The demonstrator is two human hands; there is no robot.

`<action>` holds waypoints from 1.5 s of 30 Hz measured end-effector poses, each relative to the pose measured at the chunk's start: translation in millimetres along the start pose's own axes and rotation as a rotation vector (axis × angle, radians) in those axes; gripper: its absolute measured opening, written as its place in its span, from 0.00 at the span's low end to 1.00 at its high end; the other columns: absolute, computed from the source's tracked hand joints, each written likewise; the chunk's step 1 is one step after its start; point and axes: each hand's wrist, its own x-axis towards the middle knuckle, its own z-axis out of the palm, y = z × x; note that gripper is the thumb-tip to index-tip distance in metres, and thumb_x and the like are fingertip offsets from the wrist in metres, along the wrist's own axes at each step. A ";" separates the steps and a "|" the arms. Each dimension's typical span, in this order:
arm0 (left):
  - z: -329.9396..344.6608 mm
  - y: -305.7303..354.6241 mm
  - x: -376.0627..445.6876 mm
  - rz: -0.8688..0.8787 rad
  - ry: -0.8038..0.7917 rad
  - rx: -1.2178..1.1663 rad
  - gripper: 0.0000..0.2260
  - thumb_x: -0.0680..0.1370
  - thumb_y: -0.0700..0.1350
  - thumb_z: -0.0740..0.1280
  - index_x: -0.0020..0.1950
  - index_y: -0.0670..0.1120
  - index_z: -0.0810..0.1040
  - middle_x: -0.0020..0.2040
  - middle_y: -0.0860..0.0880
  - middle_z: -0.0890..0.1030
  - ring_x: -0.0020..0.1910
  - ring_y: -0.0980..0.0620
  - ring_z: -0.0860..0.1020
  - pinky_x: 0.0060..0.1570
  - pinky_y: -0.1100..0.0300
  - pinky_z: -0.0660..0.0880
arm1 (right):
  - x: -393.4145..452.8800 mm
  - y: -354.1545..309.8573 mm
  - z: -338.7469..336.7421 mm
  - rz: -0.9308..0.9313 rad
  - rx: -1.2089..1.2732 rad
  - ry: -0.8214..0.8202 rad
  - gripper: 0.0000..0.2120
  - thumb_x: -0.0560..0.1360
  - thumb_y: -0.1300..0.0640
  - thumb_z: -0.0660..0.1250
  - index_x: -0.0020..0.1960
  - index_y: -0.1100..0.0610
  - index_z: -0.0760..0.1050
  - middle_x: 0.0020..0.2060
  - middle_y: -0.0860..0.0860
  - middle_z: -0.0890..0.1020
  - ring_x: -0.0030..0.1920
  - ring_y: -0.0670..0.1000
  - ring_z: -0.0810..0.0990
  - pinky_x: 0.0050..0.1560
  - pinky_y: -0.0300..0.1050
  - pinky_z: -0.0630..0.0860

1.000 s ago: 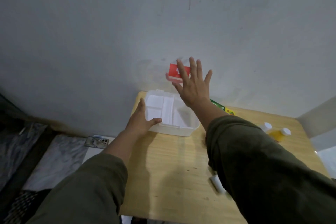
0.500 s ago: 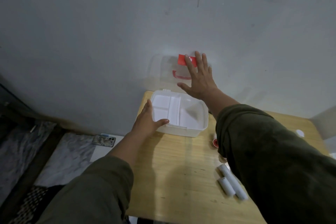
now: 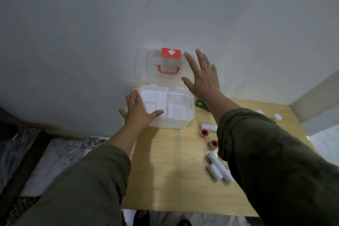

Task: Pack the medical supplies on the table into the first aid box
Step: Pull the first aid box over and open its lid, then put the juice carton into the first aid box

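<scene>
The white first aid box [image 3: 180, 119] stands open at the table's far left corner, with a white divided tray inside. Its clear lid [image 3: 146, 66], with a red cross label and red handle, leans back against the wall. My left hand [image 3: 139, 112] lies flat on the box's left front corner, thumb over the rim. My right hand [image 3: 203, 75] is spread, fingers apart, against the lid's right side. Two white bandage rolls [image 3: 217, 169], two red-cored tape rolls [image 3: 204, 131], a white gauze pack [image 3: 209, 127] and a green packet [image 3: 200, 105] lie right of the box.
The wooden table [image 3: 170, 180] butts against the grey wall. Two white-capped bottles [image 3: 277, 117] stand at the far right, partly hidden by my right sleeve. A phone [image 3: 93, 142] lies on the floor to the left, below the table edge.
The lid has swung up from partly raised to leaning on the wall, my right hand following it. My view has shifted, so more supplies show on the right.
</scene>
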 end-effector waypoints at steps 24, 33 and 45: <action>46.6 42.0 -6.3 -0.061 -0.080 0.288 0.58 0.63 0.73 0.65 0.75 0.47 0.33 0.79 0.47 0.41 0.77 0.47 0.39 0.73 0.41 0.40 | -73.8 133.4 92.7 0.252 0.121 -0.484 0.44 0.73 0.45 0.68 0.76 0.42 0.40 0.76 0.60 0.48 0.76 0.63 0.43 0.72 0.65 0.53; 46.7 43.9 -7.5 -0.063 -0.069 0.287 0.59 0.63 0.72 0.67 0.76 0.47 0.34 0.79 0.46 0.42 0.78 0.48 0.40 0.73 0.42 0.40 | -70.1 135.0 103.5 0.281 0.145 -0.469 0.43 0.73 0.47 0.69 0.75 0.41 0.42 0.69 0.62 0.59 0.69 0.64 0.61 0.65 0.60 0.66; 42.3 46.8 -9.3 -0.045 -0.087 0.242 0.58 0.63 0.71 0.68 0.76 0.47 0.34 0.79 0.46 0.42 0.78 0.46 0.40 0.73 0.40 0.41 | -55.4 119.9 55.5 0.328 0.589 -0.150 0.49 0.67 0.47 0.75 0.75 0.41 0.44 0.56 0.58 0.70 0.51 0.57 0.75 0.54 0.53 0.75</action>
